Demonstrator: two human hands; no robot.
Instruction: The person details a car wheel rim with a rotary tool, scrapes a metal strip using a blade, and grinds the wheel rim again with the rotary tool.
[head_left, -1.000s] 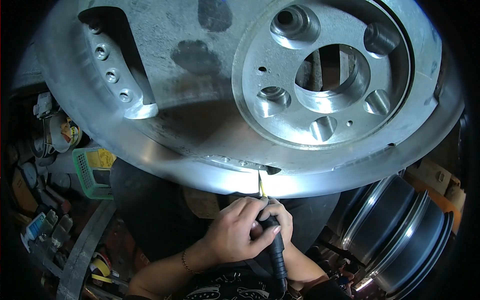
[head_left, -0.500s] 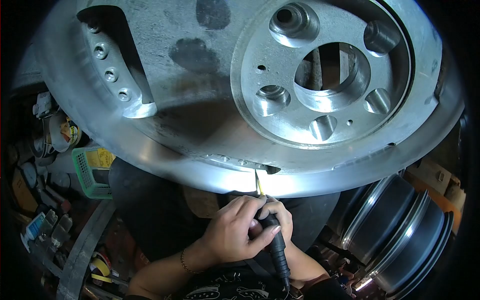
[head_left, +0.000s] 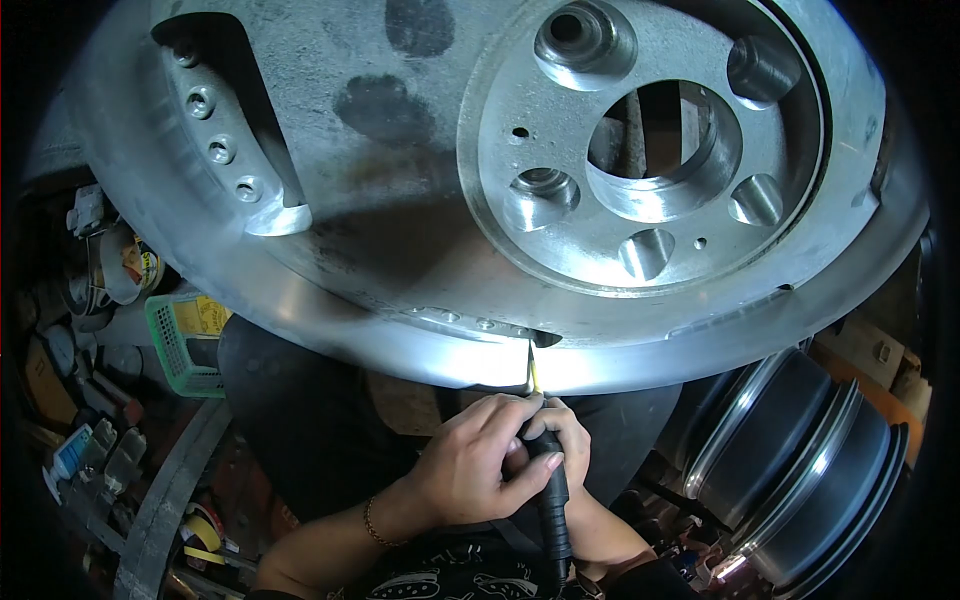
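A large bare-metal wheel (head_left: 400, 190) fills the upper part of the head view, with its hub face (head_left: 690, 215) at the upper right. My left hand (head_left: 472, 458) is closed around the front of a black rotary tool handpiece (head_left: 553, 525). Wrapped round the same handpiece from the other side is my right hand (head_left: 568, 440), its fingers partly hidden behind the tool. A slim yellowish tip (head_left: 535, 372) reaches up from the tool to the wheel's brightly lit lower rim, beside the end of a dark slot (head_left: 546, 340). Whether the tip touches the metal is hard to tell.
Several dark wheels with polished rims (head_left: 800, 470) stand at the lower right, near a cardboard box (head_left: 858, 352). On the left are a green plastic basket (head_left: 172, 365), bottles (head_left: 72, 452), a tape roll (head_left: 203, 528) and a curved metal strip (head_left: 165, 520).
Both hands and the tool have shifted slightly to the right, so the tip now sits farther right along the lower rim. The wheel has barely moved in view.
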